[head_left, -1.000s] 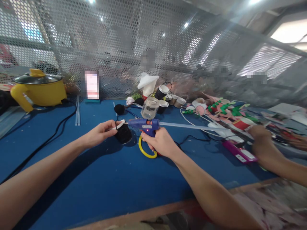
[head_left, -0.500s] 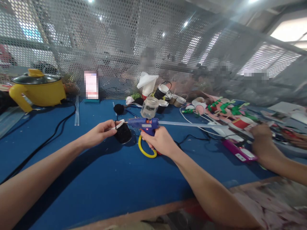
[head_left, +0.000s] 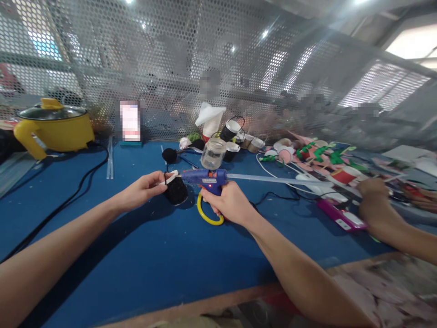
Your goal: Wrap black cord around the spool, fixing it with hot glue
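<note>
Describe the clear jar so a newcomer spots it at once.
On the blue table, find the blue glue gun in the right hand. Just beyond it stands the jar. You can see through its walls, unlike the white-rimmed black cup to its right.

On the surface (head_left: 143,255) I see the cooking pot (head_left: 56,130) at left, phone (head_left: 130,120) right of it, jar (head_left: 213,154) mid-surface, power strip (head_left: 342,216) at right.
</note>
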Motion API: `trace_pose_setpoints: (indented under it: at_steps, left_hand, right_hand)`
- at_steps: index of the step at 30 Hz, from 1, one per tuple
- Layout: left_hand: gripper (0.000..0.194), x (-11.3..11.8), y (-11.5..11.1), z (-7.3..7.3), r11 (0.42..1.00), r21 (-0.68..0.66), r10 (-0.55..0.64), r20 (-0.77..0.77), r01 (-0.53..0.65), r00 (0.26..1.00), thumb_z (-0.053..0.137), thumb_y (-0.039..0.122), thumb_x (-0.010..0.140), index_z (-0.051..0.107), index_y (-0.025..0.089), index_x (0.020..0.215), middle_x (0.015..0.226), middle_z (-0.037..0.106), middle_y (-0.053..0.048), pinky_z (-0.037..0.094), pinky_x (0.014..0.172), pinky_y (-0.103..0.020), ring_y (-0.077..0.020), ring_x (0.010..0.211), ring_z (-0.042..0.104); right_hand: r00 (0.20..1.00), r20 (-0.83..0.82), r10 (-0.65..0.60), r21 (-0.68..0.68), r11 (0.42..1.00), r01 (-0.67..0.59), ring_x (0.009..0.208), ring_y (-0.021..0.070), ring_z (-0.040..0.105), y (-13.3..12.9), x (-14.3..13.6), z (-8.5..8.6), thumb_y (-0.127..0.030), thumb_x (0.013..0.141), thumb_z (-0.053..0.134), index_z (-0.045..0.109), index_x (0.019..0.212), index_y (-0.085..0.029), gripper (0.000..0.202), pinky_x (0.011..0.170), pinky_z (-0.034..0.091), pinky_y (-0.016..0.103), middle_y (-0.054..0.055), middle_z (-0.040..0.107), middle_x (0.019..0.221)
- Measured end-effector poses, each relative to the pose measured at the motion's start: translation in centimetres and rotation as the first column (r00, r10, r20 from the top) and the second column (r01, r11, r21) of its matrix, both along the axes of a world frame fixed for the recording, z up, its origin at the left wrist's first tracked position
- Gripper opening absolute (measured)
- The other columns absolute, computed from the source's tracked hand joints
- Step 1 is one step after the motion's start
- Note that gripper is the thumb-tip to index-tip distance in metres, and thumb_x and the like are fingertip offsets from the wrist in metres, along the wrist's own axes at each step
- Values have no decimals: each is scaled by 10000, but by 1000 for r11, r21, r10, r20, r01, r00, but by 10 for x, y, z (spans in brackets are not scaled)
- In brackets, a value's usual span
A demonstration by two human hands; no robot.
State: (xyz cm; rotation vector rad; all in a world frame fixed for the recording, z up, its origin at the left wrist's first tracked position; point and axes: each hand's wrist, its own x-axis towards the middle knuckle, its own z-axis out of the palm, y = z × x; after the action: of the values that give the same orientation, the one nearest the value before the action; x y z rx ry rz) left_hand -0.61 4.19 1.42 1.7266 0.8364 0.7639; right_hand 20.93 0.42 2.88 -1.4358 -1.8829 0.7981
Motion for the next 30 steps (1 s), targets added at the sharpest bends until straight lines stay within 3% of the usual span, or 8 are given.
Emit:
trace_pose_setpoints:
  at_steps: [4, 17, 30]
  left_hand:
    - [244, 1, -1, 1, 1000, 5, 14, -1, -14, 1000, 511, 357, 738, 377, 179, 639, 1130, 546, -116, 259, 930, -376, -231, 1181, 362]
    - [218, 1, 0, 1, 1000, -13, 14, 0, -14, 1000, 510, 334, 740, 389, 178, 648, 1141, 539, -105, 265, 931, -364, -216, 1158, 389]
    - [203, 0, 1, -4, 1000, 23, 17, -5, -17, 1000, 490, 316, 761, 382, 183, 652, 1113, 550, -103, 231, 963, -388, -226, 1208, 336]
  right_hand:
    - [1000, -16, -27, -22, 999, 27, 297, 86, 440, 0, 0, -1, -260, 715, 481, 452, 526, -176, 210, 370, 396, 200, -47, 440, 341]
    - [1000, -10, 1, -18, 1000, -1, 343, 107, 487, -2, 1, -1, -270, 722, 475, 417, 472, -188, 269, 423, 425, 215, -31, 440, 330]
    - [999, 28, -19, 38, 999, 18, 322, 95, 446, -10, -5, -1, -273, 705, 490, 443, 493, -189, 233, 387, 378, 205, -39, 435, 331]
